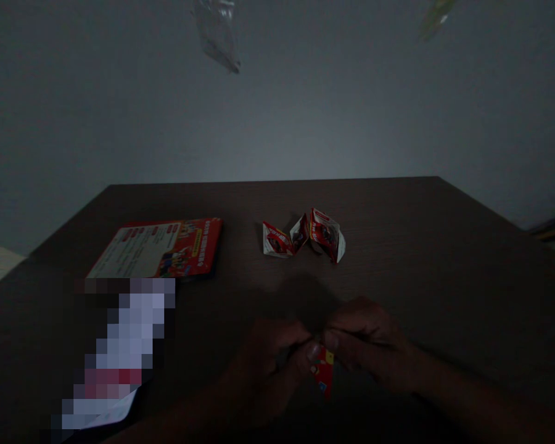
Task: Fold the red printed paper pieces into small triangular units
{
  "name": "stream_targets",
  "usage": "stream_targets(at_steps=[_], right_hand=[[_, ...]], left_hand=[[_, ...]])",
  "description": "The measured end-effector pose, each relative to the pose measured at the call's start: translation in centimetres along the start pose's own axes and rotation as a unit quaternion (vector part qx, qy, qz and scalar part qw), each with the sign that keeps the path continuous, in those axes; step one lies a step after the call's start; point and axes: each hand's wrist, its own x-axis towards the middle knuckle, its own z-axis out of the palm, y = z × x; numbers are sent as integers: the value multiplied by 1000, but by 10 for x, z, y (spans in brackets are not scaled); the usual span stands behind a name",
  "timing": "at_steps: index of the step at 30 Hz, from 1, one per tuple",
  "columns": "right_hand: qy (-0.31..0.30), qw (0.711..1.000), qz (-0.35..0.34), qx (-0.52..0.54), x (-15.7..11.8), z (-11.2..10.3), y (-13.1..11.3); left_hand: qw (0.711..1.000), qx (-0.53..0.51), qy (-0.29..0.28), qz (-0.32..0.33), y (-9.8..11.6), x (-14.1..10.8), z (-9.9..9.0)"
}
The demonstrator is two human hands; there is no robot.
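Near the table's front, my left hand (280,357) and my right hand (374,345) meet, thumbs and fingers pinched together. Between them is a small red paper piece (322,373) with yellow and blue print, its lower end narrowing to a point. Both hands grip its upper part, which the fingers largely hide. Beyond my hands stands a folded red and white printed paper (300,237), creased into several angled panels.
A red and white printed booklet or stack of cards (166,246) lies at the left. In front of it is a bright, pixelated phone-like screen (124,351). The dark table (388,209) meets a grey wall, where a clear plastic bag (217,34) hangs.
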Motion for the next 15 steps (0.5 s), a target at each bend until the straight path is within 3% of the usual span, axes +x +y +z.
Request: stream_targets(at_steps=[8,12,15], right_hand=[[-2,1000,3,1,3,1,2],[-13,1000,-6,-25,3,1,-3],[-15,1000,7,9,2,1,-2]], left_hand=[[998,33,55,3,-2,-2,1],[999,14,0,-36,-2,-1,-1],[998,0,-60,-19,1,-1,-3]])
